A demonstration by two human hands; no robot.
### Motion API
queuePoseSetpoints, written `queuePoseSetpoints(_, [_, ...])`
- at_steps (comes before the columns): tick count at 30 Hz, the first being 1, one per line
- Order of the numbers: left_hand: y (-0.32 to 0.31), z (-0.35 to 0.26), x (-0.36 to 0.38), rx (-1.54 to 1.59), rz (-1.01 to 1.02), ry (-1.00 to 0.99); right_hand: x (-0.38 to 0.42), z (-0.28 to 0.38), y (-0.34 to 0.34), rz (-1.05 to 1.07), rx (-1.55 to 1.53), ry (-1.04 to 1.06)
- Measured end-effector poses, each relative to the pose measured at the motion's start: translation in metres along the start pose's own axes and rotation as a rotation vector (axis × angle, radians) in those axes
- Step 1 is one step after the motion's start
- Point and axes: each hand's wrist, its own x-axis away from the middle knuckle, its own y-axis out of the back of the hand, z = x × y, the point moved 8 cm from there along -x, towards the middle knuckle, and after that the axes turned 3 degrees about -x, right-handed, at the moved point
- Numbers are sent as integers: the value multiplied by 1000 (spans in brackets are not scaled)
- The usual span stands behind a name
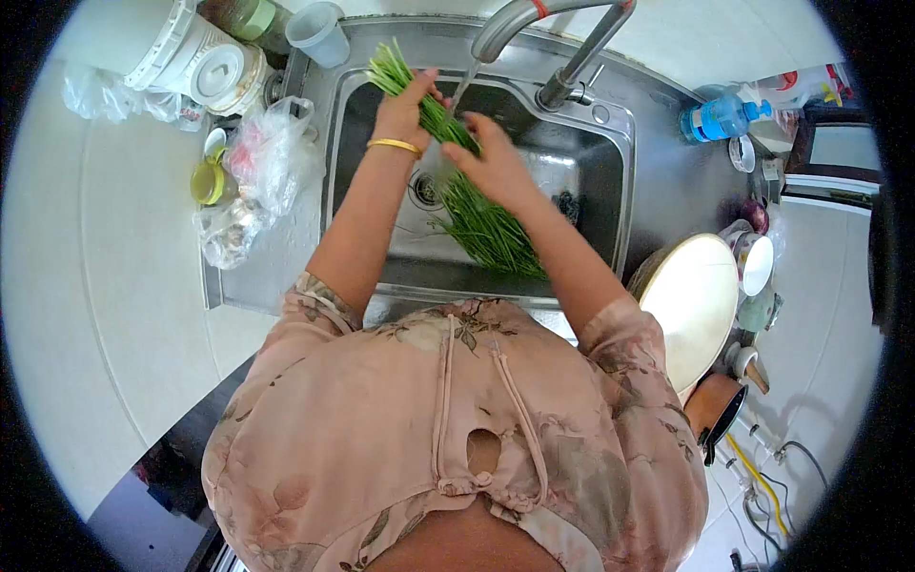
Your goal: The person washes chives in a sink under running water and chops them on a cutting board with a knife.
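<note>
A long bunch of garlic chives [488, 229] slants across the steel sink [591, 255], its pale cut ends up at the left and its green leaves down in the basin. My left hand [404, 114], with a yellow bangle at the wrist, is closed round the bunch near the pale ends. Farther down the stems, my right hand [494, 162] curls over the chives, slightly blurred. Water runs from the curved faucet [510, 29] in a thin stream between my hands. Part of the drain [426, 189] shows below my left hand.
Plastic bags [272, 157] and a yellowish jar [212, 181] crowd the counter at left, beneath white tubs [217, 74]. A clear cup [316, 34] stands behind the sink. At right are a blue bottle [722, 120], a large round pale board or basin [694, 310] and bowls [756, 264].
</note>
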Motion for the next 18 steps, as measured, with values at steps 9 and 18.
queuePoseSetpoints(9, [-4,14,24,241,330,261,3,-20,-36,399,-909,-491])
queuePoseSetpoints(18, [5,19,23,555,444,265,0,-29,-38,463,-757,-420])
